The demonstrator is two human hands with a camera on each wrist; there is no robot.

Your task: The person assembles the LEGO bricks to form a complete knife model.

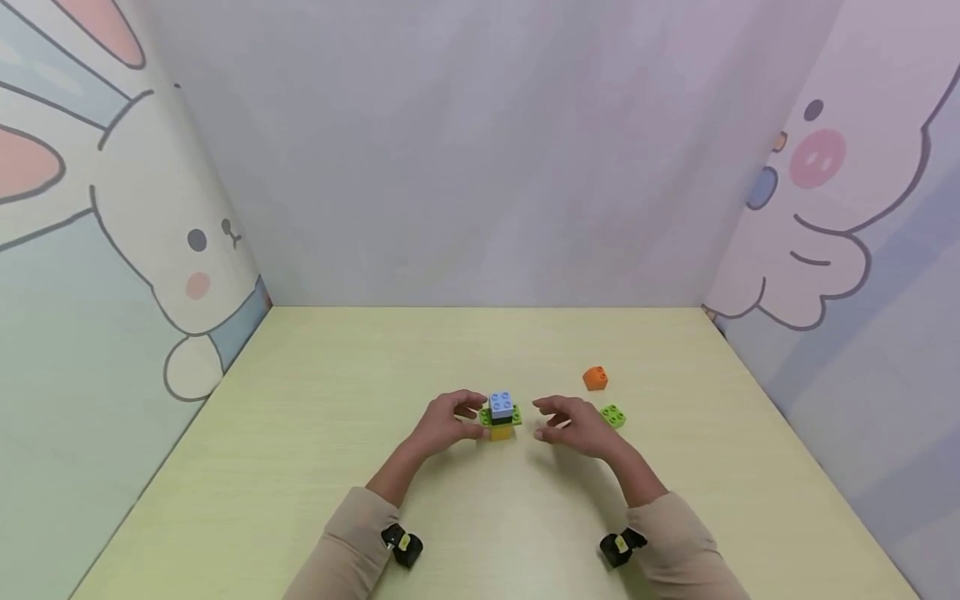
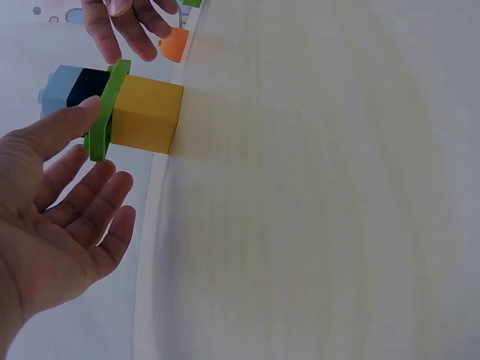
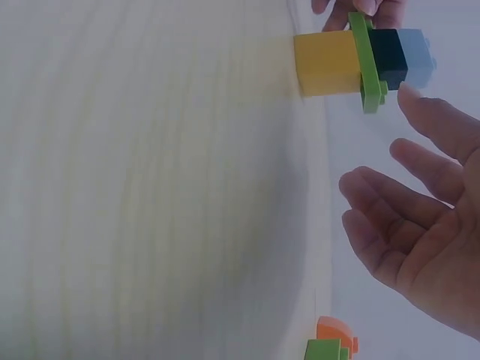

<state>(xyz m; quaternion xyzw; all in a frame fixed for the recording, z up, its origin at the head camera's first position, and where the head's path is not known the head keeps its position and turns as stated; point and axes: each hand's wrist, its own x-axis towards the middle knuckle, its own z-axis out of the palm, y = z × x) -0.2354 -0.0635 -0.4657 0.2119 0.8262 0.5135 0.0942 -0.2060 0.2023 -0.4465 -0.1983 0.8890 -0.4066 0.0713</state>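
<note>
A small stack of toy building bricks stands upright on the table: a yellow brick at the bottom, a wider green plate over it, then a black brick and a light blue brick on top. My left hand is at the stack's left side, its thumb tip overlapping the green plate in the left wrist view, the other fingers loosely bent and spread. To the right of the stack, my right hand hovers with relaxed fingers and a gap between it and the bricks.
An orange curved brick lies beyond my right hand. Closer to that hand sits a bright green brick. The pale wooden table meets a plain back wall, with cartoon-printed walls on both sides.
</note>
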